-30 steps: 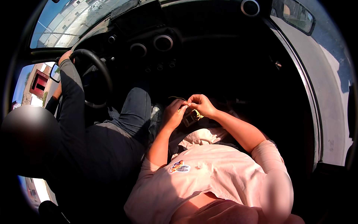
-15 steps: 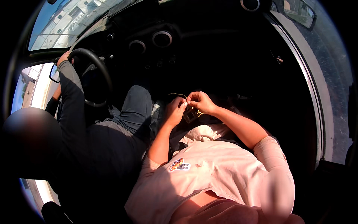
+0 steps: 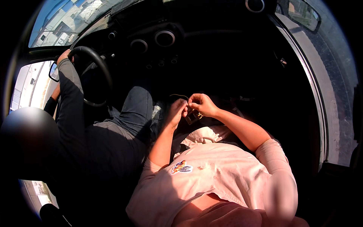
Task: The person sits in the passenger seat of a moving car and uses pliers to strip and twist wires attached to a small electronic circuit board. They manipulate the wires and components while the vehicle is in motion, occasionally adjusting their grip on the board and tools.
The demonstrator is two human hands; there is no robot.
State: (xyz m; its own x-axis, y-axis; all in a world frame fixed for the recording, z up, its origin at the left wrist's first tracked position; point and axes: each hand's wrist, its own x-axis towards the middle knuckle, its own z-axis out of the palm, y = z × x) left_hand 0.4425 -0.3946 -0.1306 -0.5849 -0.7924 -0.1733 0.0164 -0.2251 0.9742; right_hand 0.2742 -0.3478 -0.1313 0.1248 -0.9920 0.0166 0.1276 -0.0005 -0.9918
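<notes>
In front of my lap my two hands come together with their fingertips touching. My left hand [image 3: 177,111] is closed in a pinch, and so is my right hand [image 3: 204,104]. A thin light strand [image 3: 179,95], like a cord or wire, arcs out from the pinched fingertips toward the left. Its end between the fingers is too small to make out. Just below the hands is a small brown, frame-like object [image 3: 193,118] with shiny gold-coloured bits along its right side. The right hand partly covers it.
I sit in a vehicle's passenger seat. At my left a person in dark clothes [image 3: 102,140] has a hand on the steering wheel [image 3: 92,55]. The dashboard with round vents [image 3: 165,38] lies ahead, deep in shadow. The door and window edge [image 3: 302,64] bound my right.
My hands stay together, with only a slight shift of the fingers. Outside the windows the buildings have moved past. The other person's arm on the wheel has shifted slightly.
</notes>
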